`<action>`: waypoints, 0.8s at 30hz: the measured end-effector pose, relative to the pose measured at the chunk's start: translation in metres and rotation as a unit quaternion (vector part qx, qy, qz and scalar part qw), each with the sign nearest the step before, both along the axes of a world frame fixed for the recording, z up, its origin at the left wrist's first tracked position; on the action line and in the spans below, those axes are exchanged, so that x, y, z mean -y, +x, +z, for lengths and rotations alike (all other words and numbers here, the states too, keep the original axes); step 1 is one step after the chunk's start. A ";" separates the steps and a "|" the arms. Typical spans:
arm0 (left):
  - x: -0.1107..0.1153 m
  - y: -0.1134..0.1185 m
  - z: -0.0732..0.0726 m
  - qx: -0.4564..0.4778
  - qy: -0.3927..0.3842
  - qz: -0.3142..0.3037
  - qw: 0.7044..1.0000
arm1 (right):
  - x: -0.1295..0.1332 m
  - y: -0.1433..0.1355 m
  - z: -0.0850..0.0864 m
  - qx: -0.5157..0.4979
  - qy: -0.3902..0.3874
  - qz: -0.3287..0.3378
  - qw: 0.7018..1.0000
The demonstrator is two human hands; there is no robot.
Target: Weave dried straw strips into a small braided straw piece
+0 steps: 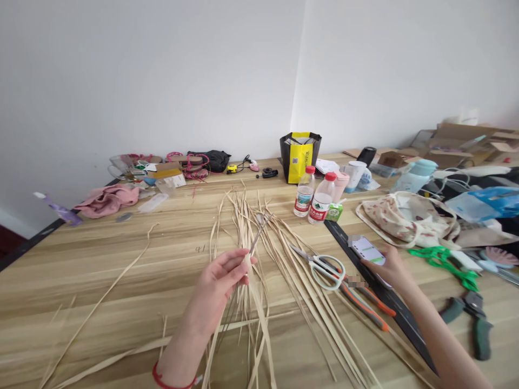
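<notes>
My left hand [223,278] is closed in a pinch on a pale flat plant-fibre strip [257,302], which hangs down toward the near edge. A thin greyish piece [259,232] sticks out beyond the fingertips; its kind is unclear. Beneath this hand lies a loose bundle of long strips [243,216], with more strips [316,297] fanned out to its right. My right hand [389,265] grips a smartphone [367,250] with a lit screen at its near right edge, fingers partly hidden. Scissors [328,272] with pale handles and orange-grey pliers [365,308] lie between the hands.
A black strip [405,319] runs under the phone. Green-handled pruners [472,319] and a floral cloth bag [405,219] lie right. Two water bottles [323,200] and a black-yellow bag [300,159] stand behind. Pink cloth [107,200] lies left; cartons [466,143] are piled far right.
</notes>
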State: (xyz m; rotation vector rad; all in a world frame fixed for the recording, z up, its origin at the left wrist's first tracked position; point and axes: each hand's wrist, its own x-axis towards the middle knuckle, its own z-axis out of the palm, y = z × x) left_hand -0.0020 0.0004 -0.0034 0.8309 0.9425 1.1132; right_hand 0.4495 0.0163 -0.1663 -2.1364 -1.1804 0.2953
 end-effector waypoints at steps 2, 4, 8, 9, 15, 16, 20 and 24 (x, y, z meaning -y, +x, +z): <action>0.001 0.001 0.000 -0.004 0.005 0.004 1.000 | 0.001 -0.012 0.011 0.046 -0.013 -0.020 0.999; 0.003 0.003 0.001 -0.012 0.011 0.010 1.000 | 0.003 -0.035 0.030 0.098 0.021 -0.029 0.995; 0.008 0.007 0.005 -0.030 0.018 0.011 0.999 | 0.018 -0.123 0.081 -0.027 0.179 0.112 0.977; 0.009 0.007 0.006 -0.029 0.020 0.010 0.999 | 0.024 -0.149 0.093 -0.096 0.190 0.180 0.960; 0.012 0.008 0.010 0.020 0.022 -0.019 0.999 | 0.055 -0.266 0.137 -0.294 0.088 0.405 0.861; 0.012 0.007 0.010 0.022 0.025 -0.024 0.999 | 0.056 -0.275 0.139 -0.324 0.068 0.416 0.847; 0.012 0.004 0.011 0.013 0.041 -0.026 0.999 | 0.054 -0.290 0.140 -0.425 0.055 0.391 0.815; 0.012 0.005 0.008 0.001 0.056 0.005 0.998 | 0.060 -0.295 0.138 -0.457 0.066 0.374 0.804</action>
